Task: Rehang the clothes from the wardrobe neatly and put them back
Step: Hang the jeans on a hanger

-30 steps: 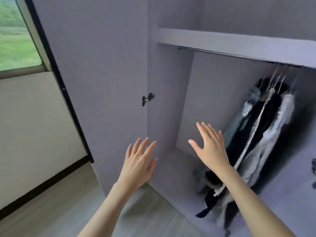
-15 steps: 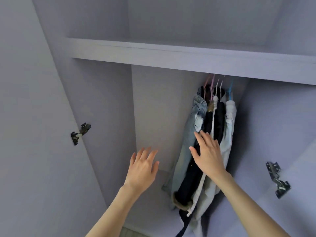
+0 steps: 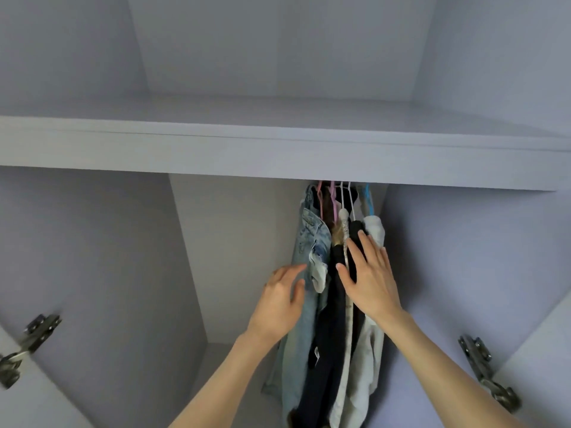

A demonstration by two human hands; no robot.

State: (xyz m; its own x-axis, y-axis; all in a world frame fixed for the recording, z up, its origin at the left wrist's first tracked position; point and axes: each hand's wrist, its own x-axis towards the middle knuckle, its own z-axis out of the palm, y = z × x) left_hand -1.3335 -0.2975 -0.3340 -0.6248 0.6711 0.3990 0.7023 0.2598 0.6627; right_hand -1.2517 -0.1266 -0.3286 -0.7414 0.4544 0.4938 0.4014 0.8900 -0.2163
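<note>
Wardrobe interior layout

Hanging clothes [image 3: 336, 304] sit bunched at the right, under the shelf [image 3: 278, 149]; door hinges [image 3: 485, 372] flank both sides; both hands are in front of the garments.

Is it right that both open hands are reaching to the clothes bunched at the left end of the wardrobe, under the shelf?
Not quite: the head view shows the clothes bunched at the right end, under the shelf. Both the left hand and right hand do reach them open.
</note>
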